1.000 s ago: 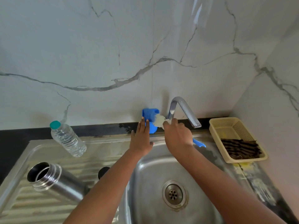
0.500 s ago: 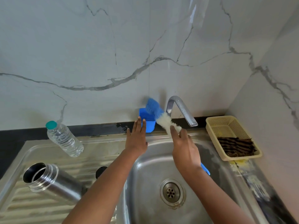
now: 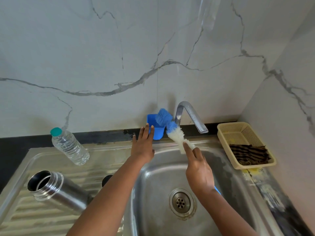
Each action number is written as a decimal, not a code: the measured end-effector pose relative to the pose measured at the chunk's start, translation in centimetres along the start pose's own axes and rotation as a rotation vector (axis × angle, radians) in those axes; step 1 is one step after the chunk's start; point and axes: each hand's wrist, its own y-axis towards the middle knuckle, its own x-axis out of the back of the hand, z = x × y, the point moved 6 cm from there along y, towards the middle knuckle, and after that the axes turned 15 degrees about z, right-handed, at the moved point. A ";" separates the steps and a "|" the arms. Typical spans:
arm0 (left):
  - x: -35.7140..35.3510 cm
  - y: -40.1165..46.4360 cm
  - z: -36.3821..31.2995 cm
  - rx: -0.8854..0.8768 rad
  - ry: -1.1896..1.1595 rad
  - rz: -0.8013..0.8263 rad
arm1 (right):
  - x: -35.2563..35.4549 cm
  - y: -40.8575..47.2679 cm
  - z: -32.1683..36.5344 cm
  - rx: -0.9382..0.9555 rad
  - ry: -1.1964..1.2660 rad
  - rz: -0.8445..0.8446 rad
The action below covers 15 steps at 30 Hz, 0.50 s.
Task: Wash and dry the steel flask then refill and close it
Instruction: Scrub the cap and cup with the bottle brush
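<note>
The open steel flask [image 3: 58, 189] lies on its side on the ribbed drainboard at the left, mouth toward me. Its dark cap [image 3: 106, 180] peeks out beside my left forearm. My right hand [image 3: 198, 169] grips a bottle brush [image 3: 175, 135] with white and blue bristles, held over the sink basin [image 3: 156, 181] with its head up near the tap [image 3: 190, 116]. My left hand [image 3: 143, 145] hovers flat with straight fingers in front of the blue holder [image 3: 157, 129] at the back wall. A clear water bottle [image 3: 69, 146] with a teal cap lies on the drainboard.
A cream plastic basket [image 3: 245, 133] with a dark striped cloth sits on the counter at the right. The drain [image 3: 180, 200] is in the basin's middle. Marble walls close off the back and right side.
My right hand has pulled the brush up and out of the blue holder and drawn it back over the basin. My left hand has stayed by the holder.
</note>
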 end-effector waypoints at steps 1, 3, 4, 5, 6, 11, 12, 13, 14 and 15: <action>0.0 0.0 0.0 0.002 0.006 -0.001 | -0.1 0.0 0.0 0.001 0.004 0.007; 0.1 0.0 -0.1 0.003 0.020 0.002 | 0.0 0.1 -0.2 0.004 0.037 0.029; 0.1 -0.1 -0.1 0.002 0.030 0.003 | 0.1 0.0 -0.3 0.003 0.058 0.012; 0.2 -0.2 -0.1 -0.001 0.041 -0.001 | 0.3 0.0 -0.5 -0.003 0.077 -0.012; 0.3 -0.5 -0.2 -0.008 0.046 -0.011 | 0.5 -0.2 -0.6 -0.011 0.092 -0.034; 0.2 -3.4 1.1 0.035 -0.060 -0.069 | 1.5 -1.7 -1.9 0.011 0.132 -0.097; -0.3 -4.3 1.8 0.075 -0.058 -0.044 | 1.6 -2.1 -2.4 0.006 0.152 -0.094; -0.8 -5.2 2.7 0.123 -0.052 -0.010 | 1.5 -2.7 -2.7 0.005 0.171 -0.092; -1.3 -6.0 3.7 0.174 -0.052 0.025 | 1.5 -3.3 -3.0 0.011 0.182 -0.099; -1.8 -7.0 4.8 0.228 -0.055 0.064 | 1.4 -3.9 -3.2 0.019 0.188 -0.106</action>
